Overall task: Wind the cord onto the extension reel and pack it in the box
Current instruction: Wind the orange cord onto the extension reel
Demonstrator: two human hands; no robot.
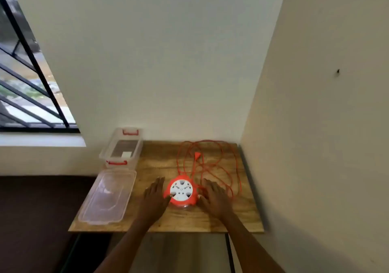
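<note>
flanking the reel (181, 191), the left hand (154, 194) and right hand (214, 196) lie flat with fingers straight, holding nothing; the left thumb seems to touch the reel's edge. beyond the right hand the cord (210, 163) sprawls in crossed loops, plug (197, 155) among them, so winding may knot it or drag it off the bench (189, 220). beyond the left hand stands the open box (121, 146), its lid (107, 197) just beside that hand; nothing blocks the way.

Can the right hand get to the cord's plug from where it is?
Probably yes: the right hand lies flat beside the reel, and the plug sits farther back among loose cord loops, with nothing over it.
</note>
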